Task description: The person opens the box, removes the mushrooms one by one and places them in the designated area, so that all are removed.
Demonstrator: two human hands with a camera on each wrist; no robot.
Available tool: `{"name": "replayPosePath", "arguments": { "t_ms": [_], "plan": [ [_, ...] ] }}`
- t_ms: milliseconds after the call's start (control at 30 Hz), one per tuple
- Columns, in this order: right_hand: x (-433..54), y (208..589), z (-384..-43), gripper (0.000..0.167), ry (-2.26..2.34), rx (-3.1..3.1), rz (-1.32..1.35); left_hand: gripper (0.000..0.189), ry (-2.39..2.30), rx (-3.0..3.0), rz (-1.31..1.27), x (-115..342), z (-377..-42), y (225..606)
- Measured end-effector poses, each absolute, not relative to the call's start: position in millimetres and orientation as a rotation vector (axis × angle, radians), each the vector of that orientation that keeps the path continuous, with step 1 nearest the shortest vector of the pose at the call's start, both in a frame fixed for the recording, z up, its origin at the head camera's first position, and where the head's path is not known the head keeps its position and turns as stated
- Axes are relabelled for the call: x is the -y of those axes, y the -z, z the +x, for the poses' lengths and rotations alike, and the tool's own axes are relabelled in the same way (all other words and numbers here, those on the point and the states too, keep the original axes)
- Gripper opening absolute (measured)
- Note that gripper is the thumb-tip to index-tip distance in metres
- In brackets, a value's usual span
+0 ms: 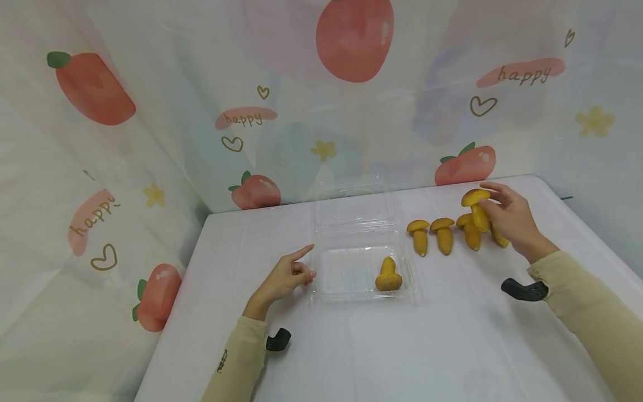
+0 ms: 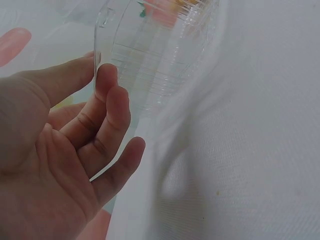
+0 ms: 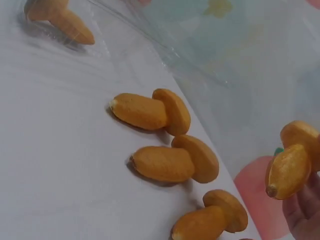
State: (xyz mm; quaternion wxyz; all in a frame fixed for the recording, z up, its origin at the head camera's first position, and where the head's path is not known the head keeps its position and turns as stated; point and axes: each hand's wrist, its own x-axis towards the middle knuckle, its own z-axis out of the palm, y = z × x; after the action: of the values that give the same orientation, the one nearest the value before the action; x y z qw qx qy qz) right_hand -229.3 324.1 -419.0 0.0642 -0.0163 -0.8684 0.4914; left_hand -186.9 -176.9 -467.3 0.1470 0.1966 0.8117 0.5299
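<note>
My right hand (image 1: 512, 220) holds a yellow-brown mushroom (image 1: 474, 204), cap up, above the right end of a row of similar mushrooms (image 1: 444, 237) on the table. In the right wrist view that held mushroom (image 3: 290, 172) is at the right edge, fingers under it. A clear plastic box (image 1: 346, 293) lies with its lid (image 1: 351, 212) folded back. Inside its right part lies one mushroom (image 1: 388, 276), cap toward me. My left hand (image 1: 283, 279) is at the box's left side; in the left wrist view its thumb and a fingertip pinch the clear rim (image 2: 96, 40).
A white cloth covers the table (image 1: 382, 352). Behind and to the left hangs a printed fabric backdrop (image 1: 296, 84) with peaches and hearts. Black curved pieces (image 1: 524, 290) sit by both sleeves.
</note>
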Motion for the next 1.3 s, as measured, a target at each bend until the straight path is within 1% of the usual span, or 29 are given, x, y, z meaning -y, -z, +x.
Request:
{"name": "replayPosePath", "arguments": {
  "t_ms": [433,833,1067,1300],
  "plan": [
    [-366.2,433.1,-232.0,0.061,-1.406,2.669,-0.333,0.071,-1.520,-2.323,0.564,177.2,-184.2,465.6],
    [-396.8,450.3,-237.4,0.060,-1.382,2.660,-0.456,0.070,-1.520,-2.327,0.569,176.9,-185.4,467.8],
    [-418.4,462.5,-241.1,0.060,-1.396,2.659,-0.581,0.070,-1.516,-2.330,0.552,176.7,-184.4,465.1],
    [-436.0,476.8,-240.0,0.061,-1.353,2.712,-0.628,0.071,-1.507,-2.342,0.553,176.2,-184.5,465.4]
  ]
}}
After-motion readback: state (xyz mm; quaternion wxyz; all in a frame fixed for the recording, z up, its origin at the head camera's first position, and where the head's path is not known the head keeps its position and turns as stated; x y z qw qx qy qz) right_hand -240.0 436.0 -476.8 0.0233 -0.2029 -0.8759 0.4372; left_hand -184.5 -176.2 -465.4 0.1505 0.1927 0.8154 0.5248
